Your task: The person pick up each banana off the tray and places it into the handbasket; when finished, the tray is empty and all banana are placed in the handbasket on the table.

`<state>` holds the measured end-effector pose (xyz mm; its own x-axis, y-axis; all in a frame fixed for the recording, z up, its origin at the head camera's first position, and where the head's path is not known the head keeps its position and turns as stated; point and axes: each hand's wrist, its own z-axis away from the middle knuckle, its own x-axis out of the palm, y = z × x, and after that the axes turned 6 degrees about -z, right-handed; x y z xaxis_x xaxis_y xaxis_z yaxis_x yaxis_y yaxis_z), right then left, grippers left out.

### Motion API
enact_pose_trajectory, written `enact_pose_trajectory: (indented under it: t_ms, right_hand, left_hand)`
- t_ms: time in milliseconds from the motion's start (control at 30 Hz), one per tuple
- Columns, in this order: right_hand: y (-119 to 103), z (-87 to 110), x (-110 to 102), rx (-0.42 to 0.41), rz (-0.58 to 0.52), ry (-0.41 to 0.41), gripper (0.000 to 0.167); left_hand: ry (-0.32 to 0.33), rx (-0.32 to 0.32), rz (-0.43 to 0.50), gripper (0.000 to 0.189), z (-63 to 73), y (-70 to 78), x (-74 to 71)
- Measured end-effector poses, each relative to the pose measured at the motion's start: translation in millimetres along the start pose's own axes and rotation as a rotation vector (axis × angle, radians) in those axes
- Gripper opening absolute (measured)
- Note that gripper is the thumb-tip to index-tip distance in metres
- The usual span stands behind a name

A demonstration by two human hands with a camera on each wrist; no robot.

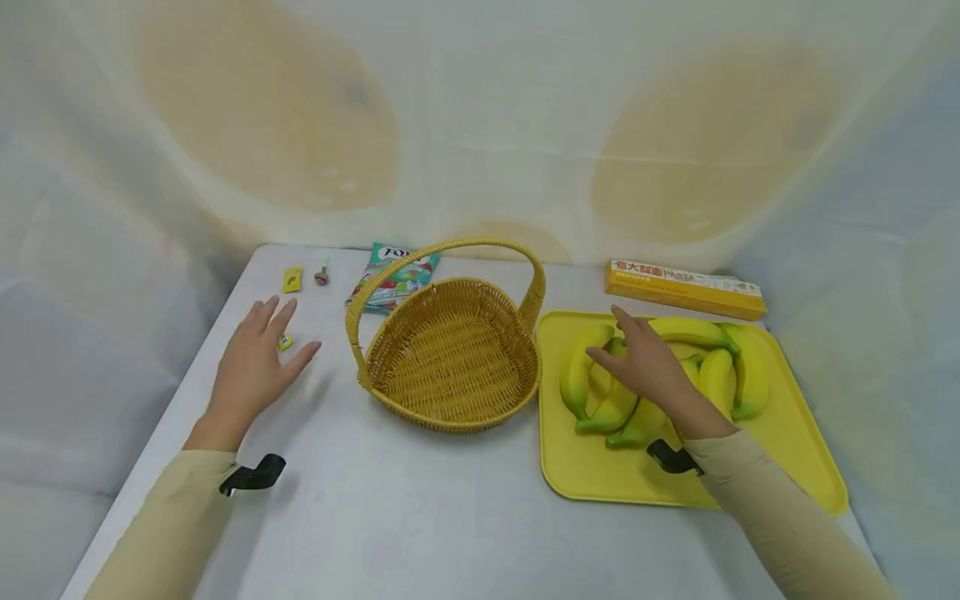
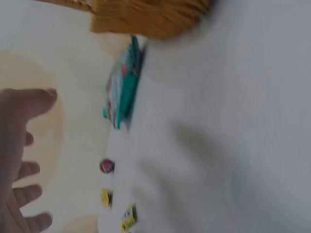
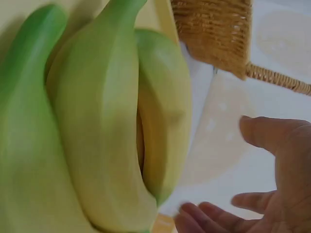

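Observation:
My left hand hovers over the left part of the white table, fingers spread and holding nothing. Close by its fingers lie a small yellow packet, a second one partly hidden by the hand, and a wrapped lollipop. Over the yellow tray, my right hand is above several bananas with thumb and fingers apart, gripping none. In the right wrist view a gap shows between that hand and the nearest banana. Between the hands stands a wicker basket with nothing in it.
Behind the basket's left side lies a green candy bag, partly covered by the arched handle. A long pasta box lies behind the tray. Pale printed cloth hangs around the back and sides of the table.

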<state>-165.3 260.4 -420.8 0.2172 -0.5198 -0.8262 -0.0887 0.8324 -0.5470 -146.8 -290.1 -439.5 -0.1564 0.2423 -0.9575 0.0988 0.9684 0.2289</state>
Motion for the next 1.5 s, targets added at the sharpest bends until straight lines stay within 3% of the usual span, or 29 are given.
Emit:
enact_pose_trajectory:
  t_ms: [167, 367, 533, 800, 1033, 1300, 1500]
  right_hand:
    - [-4, -4.8, 12, 0.055, -0.022, -0.082, 0.095]
    - [-12, -11.3, 26, 0.094, 0.017, -0.072, 0.096]
    - [-14, -15.0, 34, 0.115, -0.012, -0.107, 0.093]
    - [-17, -16.7, 41, 0.109, -0.085, -0.123, 0.096]
    - [-16, -16.5, 36, 0.096, -0.123, -0.128, 0.088]
    - [-32, 8.5, 2, -0.008, -0.112, -0.088, 0.083]
    - [-49, 37.3, -17, -0.077, -0.083, -0.104, 0.078]
  left_hand:
    - [0.054, 0.034, 0.314, 0.07, -0.6, 20.9, -12.4]
    - [0.031, 0.114, 0.647, 0.056, 3.2, 48.5, -27.4]
    - [-0.009, 0.16, 0.809, 0.054, 7.2, 68.9, -37.1]
    - [0.029, 0.092, 0.854, 0.041, 9.8, 82.7, -38.1]
    - [0.0, 0.081, 0.896, 0.038, 8.4, 84.1, -35.7]
    - [-0.028, 0.069, 0.89, 0.035, 6.5, 84.1, -37.5]
    - [-0.034, 0.07, 0.9, 0.035, 6.4, 81.6, -39.7]
